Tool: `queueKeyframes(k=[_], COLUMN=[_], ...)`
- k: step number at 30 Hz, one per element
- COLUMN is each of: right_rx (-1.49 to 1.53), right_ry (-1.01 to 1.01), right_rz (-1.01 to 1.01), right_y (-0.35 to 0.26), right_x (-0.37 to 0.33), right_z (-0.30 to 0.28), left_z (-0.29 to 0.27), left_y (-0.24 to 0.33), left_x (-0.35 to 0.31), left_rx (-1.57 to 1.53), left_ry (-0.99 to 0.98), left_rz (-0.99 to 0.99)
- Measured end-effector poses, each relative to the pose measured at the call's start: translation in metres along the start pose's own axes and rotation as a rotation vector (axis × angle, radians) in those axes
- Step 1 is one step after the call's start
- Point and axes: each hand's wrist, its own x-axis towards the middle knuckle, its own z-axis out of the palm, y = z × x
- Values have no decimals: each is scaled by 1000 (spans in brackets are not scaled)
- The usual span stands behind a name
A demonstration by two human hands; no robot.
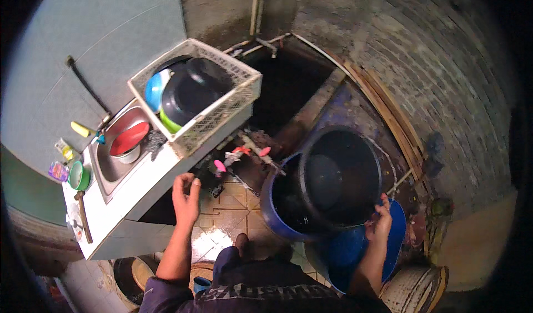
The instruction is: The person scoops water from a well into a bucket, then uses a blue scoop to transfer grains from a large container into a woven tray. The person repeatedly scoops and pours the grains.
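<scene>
A large black bucket [343,177] leans tilted over the blue barrel [267,202], its mouth facing me. My right hand [380,221] is at the bucket's right edge, fingers curled against the rim. Inside the barrel it is dark, with a few small glints. A second blue tub [393,238] stands below my right forearm, partly hidden by it and the bucket. My left hand [186,196] is raised beside the white counter's front edge, holding nothing, with its thumb and fingers apart.
At left, the white counter [119,213] carries a steel sink [100,171] with a red bowl [129,139]. A white plastic crate [194,121] of dark basins stands on the counter's far end. Wooden planks [388,104] lean along the brick wall. Patterned tiles [225,213] cover the floor.
</scene>
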Motion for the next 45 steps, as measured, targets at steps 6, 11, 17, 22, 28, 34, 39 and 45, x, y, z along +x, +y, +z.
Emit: queueKeyframes(k=[6, 11, 17, 22, 28, 34, 39, 45], right_rx=[-54, -149, -184, -550, -874, -988, -1146, -1421], right_ry=[154, 205, 122, 271, 215, 82, -34, -29], right_rz=[-117, -153, -343, -396, -543, -747, -700, -696], right_y=[11, 8, 34, 77, 139, 224, 277, 332], right_x=[27, 61, 165, 262, 359, 433, 470, 494], right_z=[73, 141, 193, 265, 362, 423, 446, 458], left_z=[-86, -95, -70, -64, -62, -59, -79, -48], left_y=[-80, -112, -115, -130, -131, -138, -158, -125], left_x=[72, 114, 128, 132, 137, 136, 132, 132], left_rx=[636, 823, 1038, 1140, 1306, 1433, 1327, 1345], left_ry=[371, 465, 521, 504, 512, 418, 358, 301], left_rz=[167, 126, -249, -225, -210, -116, 112, 65])
